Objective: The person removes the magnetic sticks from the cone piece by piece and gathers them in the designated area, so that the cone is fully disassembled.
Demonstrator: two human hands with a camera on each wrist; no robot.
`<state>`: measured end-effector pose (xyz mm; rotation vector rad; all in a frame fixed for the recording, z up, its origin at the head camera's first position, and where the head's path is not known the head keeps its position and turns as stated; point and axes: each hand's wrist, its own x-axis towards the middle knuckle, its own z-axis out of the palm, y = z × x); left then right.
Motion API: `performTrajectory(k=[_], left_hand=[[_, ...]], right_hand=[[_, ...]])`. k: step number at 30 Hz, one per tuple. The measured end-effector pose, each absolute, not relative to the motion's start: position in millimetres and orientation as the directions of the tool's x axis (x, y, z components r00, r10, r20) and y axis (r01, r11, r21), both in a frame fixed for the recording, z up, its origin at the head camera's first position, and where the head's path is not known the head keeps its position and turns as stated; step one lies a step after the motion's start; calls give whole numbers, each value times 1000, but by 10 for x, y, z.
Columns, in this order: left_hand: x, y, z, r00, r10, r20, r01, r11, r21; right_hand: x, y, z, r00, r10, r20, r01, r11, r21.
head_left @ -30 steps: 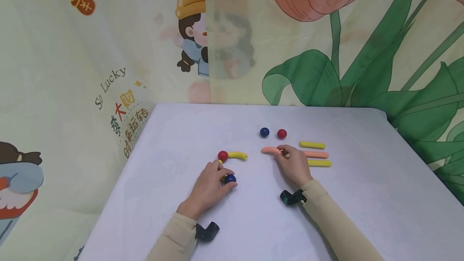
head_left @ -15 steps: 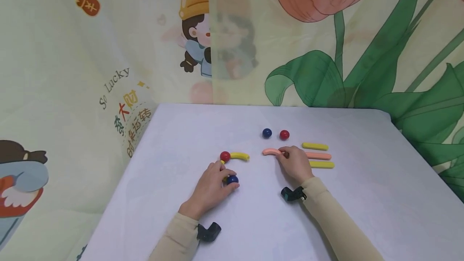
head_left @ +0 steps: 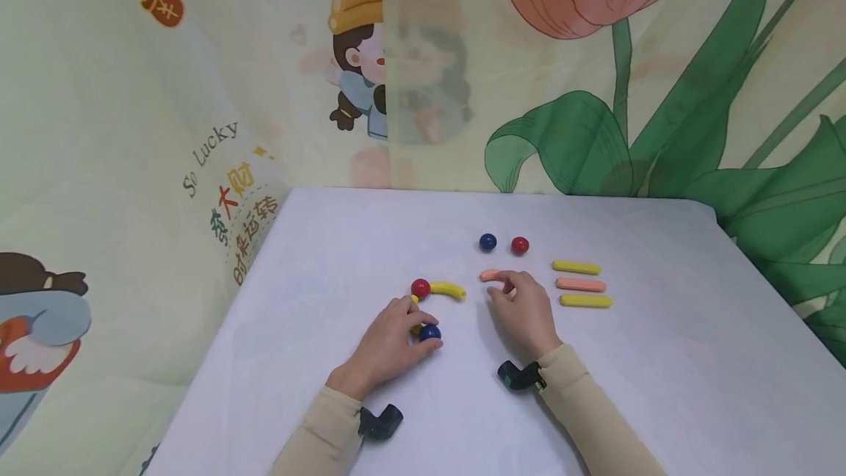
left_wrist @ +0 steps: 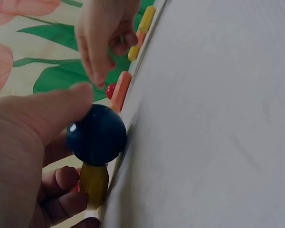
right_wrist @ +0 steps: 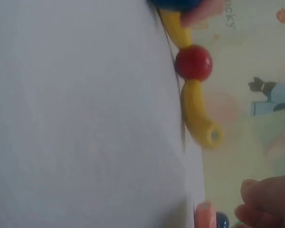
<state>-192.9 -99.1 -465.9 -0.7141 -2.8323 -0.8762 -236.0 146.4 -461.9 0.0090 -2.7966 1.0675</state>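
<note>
My left hand (head_left: 390,340) holds a dark blue ball (left_wrist: 97,135) between thumb and fingers, the other fingers curled by a yellow rod (left_wrist: 94,185) just under it. A red ball (right_wrist: 194,63) joins this rod to a second, curved yellow rod (right_wrist: 197,114), whose open end faces my right hand. My right hand (head_left: 525,311) is over a curved pink rod (head_left: 490,275), partly covering it in the head view. In the left wrist view, that rod (left_wrist: 120,90) lies below the right fingertips, with a gap between.
Behind the pink rod sit another blue ball (head_left: 487,242) and another red ball (head_left: 520,245). To the right lie a straight yellow rod (head_left: 576,267), a straight pink rod (head_left: 581,284) and another yellow rod (head_left: 586,301) on the white table (head_left: 661,373). A printed curtain hangs behind.
My right hand has shifted left and its fingers have come off the curved pink rod, uncovering the straight rods. The joined balls and rods at my left hand have moved slightly right.
</note>
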Motion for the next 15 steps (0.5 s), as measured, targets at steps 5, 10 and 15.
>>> performTrajectory(k=[5, 10, 15], left_hand=[[-1914, -930, -4646, -865, 427, 262, 499, 682, 535], [-1958, -881, -4666, -862, 313, 399, 498, 671, 549], [-2032, -879, -4722, -897, 160, 411, 392, 718, 576]], right_hand=[[-2281, 1251, -4664, -985, -88, 151, -166, 737, -655], [-2254, 1167, -4743, -971, -111, 210, -219, 762, -609], [-2233, 1150, -4763, -968, -109, 224, -227, 761, -608]])
